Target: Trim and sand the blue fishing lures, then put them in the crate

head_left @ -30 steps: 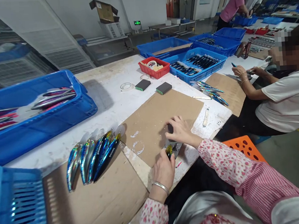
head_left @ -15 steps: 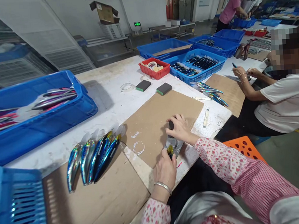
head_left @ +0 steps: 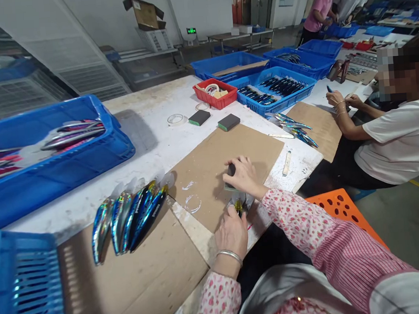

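Observation:
My left hand [head_left: 232,232] is closed around the near end of a shiny fishing lure [head_left: 238,204] lying on a brown cardboard sheet [head_left: 217,166]. My right hand [head_left: 245,176] is closed on a dark sanding block [head_left: 230,171] and presses it onto the far part of the same lure. Several finished blue holographic lures [head_left: 131,219] lie in a row to the left on another cardboard sheet [head_left: 139,281].
A blue crate [head_left: 52,172] with silver and pink lures stands at the left, another blue crate [head_left: 21,289] at the near left corner. Two green sanding blocks [head_left: 228,122], a tape roll [head_left: 175,118] and a red tray [head_left: 215,93] lie farther back. A seated co-worker's hands [head_left: 342,102] work at the right.
My right hand has slid the sanding block a little away from me and to the left along the lure. My left hand has kept its hold.

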Tool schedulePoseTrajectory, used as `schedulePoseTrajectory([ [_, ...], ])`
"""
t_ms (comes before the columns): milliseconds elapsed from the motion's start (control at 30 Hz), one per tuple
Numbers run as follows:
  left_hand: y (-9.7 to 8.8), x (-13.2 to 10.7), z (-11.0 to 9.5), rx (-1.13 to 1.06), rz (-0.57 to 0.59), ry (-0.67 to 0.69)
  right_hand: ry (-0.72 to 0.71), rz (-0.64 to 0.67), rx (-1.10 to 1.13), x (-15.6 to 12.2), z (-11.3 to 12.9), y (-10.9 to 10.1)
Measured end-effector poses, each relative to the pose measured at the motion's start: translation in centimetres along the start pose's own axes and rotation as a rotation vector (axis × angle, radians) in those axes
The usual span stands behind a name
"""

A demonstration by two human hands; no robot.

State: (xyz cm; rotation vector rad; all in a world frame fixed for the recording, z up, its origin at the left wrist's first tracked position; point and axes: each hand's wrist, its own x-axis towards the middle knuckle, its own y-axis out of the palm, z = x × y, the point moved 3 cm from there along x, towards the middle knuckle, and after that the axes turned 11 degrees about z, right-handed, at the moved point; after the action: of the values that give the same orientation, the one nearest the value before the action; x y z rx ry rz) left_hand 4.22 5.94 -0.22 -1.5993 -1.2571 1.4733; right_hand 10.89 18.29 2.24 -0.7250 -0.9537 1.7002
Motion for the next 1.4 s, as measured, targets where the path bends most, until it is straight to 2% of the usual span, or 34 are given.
schedulePoseTrajectory([
  [133, -0.2, 0.0, -0.1, 0.018, 0.017, -0.012, -0.032, 0.063, -0.001, -0.7, 0.3, 1.0],
  [233, -0.3, -0.1, -0.2, 0.005, 0.014, 0.000, -0.043, 0.029, -0.037, -1.1, 0.6, 1.4],
  [500, -0.1, -0.1, 0.0, -0.007, 0.009, -0.004, -0.099, 0.000, -0.075, -1.2, 0.7, 0.9],
  [700, 0.0, 0.1, 0.0, -0.004, 0.017, 0.004, -0.020, 0.018, -0.014, -0.8, 0.3, 1.4],
  [833, -0.3, -0.1, -0.1, 0.009, 0.025, -0.009, -0.121, -0.041, -0.041, -1.0, 0.5, 1.3],
  [1000, -0.1, -0.1, 0.0, -0.001, 0.025, -0.003, -0.044, -0.003, 0.037, -1.4, 0.0, 1.6],
  [1100, 0.0, -0.1, 0.3, -0.028, -0.002, 0.012, -0.134, -0.045, -0.020, -0.9, 0.1, 1.0],
  [1167, 0.0, -0.1, 0.4, -0.046, -0.005, 0.019, -0.151, -0.094, -0.036, -0.2, -0.3, 0.2],
  [1267, -0.2, -0.1, 0.6, -0.073, 0.021, 0.013, -0.056, -0.119, 0.030, 0.2, -2.0, -0.6],
  [1400, -0.4, 0.0, 0.8, -0.085, 0.095, -0.002, -0.055, -0.083, -0.012, -1.5, -3.6, -0.5],
])
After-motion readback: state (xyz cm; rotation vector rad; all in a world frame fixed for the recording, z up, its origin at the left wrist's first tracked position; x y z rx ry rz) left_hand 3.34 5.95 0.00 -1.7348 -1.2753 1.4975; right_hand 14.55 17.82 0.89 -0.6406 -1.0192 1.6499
